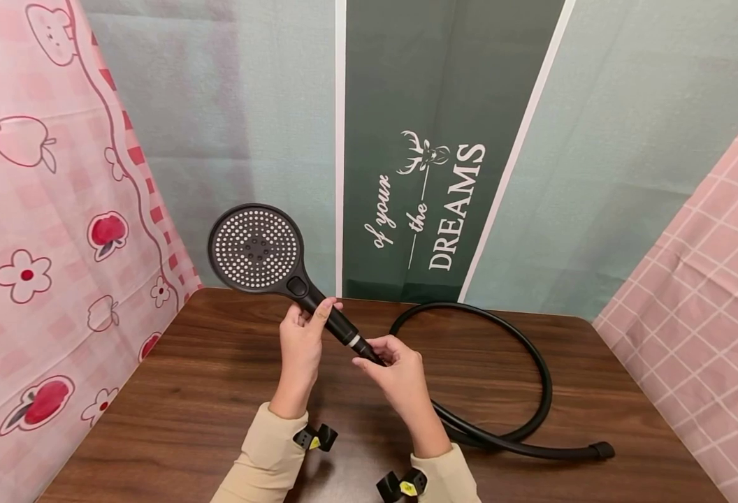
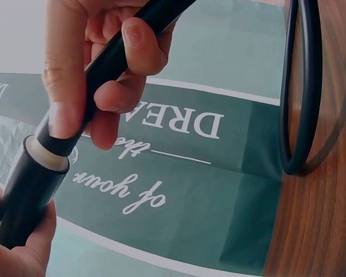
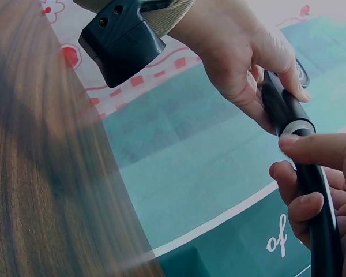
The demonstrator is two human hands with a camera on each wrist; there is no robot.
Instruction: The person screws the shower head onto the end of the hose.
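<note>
A black handheld shower head (image 1: 257, 248) with a round, white-dotted spray face is held up over the table in the head view. My left hand (image 1: 301, 346) grips its handle (image 1: 337, 323), thumb on the front side. At the handle's lower end, my right hand (image 1: 400, 370) pinches the end of a black shower hose (image 1: 541, 395). Between handle and hose end shows a pale ring (image 2: 45, 154), also seen in the right wrist view (image 3: 298, 126). The two parts line up there; how firmly they are joined I cannot tell.
The hose loops over the brown wooden table (image 1: 218, 419), its free end (image 1: 602, 450) lying at the right. Behind stands a green and grey cloth backdrop (image 1: 394, 84) with lettering. Pink patterned cloths hang at the left (image 1: 48, 209) and right (image 1: 708, 293).
</note>
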